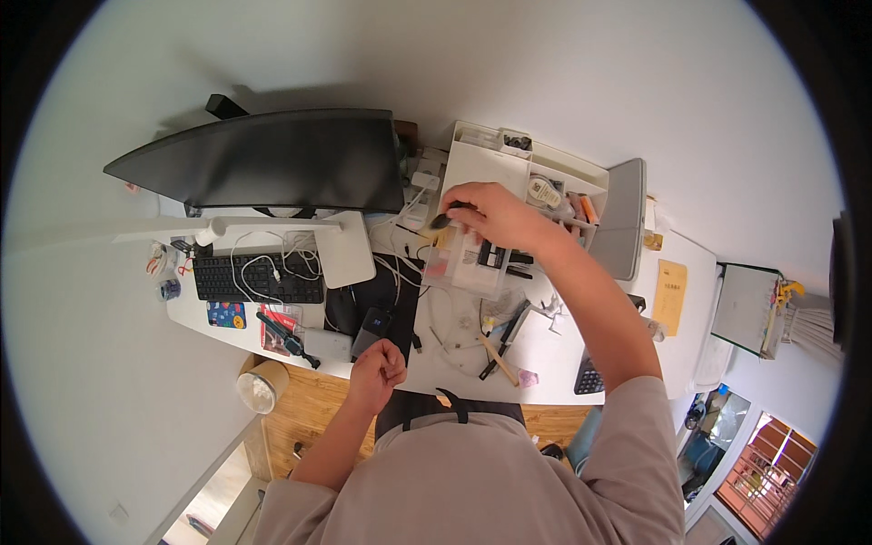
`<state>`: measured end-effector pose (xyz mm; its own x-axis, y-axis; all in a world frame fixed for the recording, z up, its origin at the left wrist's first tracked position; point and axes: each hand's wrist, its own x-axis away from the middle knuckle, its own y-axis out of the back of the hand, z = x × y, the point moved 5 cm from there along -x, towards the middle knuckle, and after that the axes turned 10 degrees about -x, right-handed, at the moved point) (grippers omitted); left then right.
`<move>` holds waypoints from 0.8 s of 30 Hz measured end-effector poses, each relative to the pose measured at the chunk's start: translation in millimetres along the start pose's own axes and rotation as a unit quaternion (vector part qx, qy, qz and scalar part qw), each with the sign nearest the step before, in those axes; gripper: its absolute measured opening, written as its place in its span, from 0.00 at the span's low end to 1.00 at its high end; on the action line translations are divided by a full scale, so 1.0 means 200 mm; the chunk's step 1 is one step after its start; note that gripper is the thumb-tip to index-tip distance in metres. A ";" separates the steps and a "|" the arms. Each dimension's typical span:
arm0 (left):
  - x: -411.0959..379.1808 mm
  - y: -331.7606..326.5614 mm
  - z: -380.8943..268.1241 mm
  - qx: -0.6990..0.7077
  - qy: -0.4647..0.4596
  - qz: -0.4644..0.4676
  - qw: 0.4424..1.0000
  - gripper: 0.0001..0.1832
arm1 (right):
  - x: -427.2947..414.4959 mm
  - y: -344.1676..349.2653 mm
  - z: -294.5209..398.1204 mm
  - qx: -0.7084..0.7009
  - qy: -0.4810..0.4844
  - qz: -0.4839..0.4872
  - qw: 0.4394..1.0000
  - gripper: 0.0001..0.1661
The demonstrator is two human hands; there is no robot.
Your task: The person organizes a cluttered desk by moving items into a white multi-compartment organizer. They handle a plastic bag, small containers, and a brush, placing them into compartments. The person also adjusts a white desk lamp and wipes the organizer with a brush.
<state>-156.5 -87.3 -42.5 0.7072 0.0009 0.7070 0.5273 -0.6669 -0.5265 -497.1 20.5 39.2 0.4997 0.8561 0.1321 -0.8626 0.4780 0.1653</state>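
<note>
My right hand (492,210) pinches a small dark object (441,221), perhaps a brush head, above a translucent plastic drawer (437,281). The drawer juts out from a white desk organizer (485,170) and holds a white packet (468,262) with print and a black-and-white item (491,254). My fingers partly cover the dark object. At the front edge of the desk, my left hand (379,371) is curled into a loose fist, and nothing shows in it. Just beyond it lies a dark power bank (372,332) with a lit display.
A monitor (272,163) and a lamp base (345,251) stand at the left, behind a cable-strewn keyboard (255,279). Right of centre lie a black-handled tool (505,339), a wooden stick (499,361) and loose cables. A grey panel (618,221) stands beside the organizer.
</note>
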 end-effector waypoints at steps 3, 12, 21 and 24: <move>0.00 -0.02 0.00 0.001 -0.007 0.003 1.000 0.02 | 0.02 0.01 -0.08 -0.051 -0.100 -0.066 0.991 0.08; 0.02 -0.04 0.01 -0.004 0.001 0.016 1.000 0.02 | 0.04 0.08 -0.17 -0.040 -0.141 -0.106 0.983 0.08; 0.03 -0.06 0.02 0.006 0.013 0.027 1.000 0.02 | 0.03 0.08 -0.16 -0.210 -0.108 -0.186 0.954 0.10; 0.04 -0.05 0.03 0.020 0.016 0.037 0.999 0.04 | 0.04 0.11 -0.16 -0.167 -0.137 -0.215 0.953 0.13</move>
<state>-152.5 -76.1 -35.4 0.7299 -0.0709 0.6799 0.4929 -0.6345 -0.5954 -515.1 44.0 13.2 0.7744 0.5065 0.3792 -0.5285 0.8473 -0.0524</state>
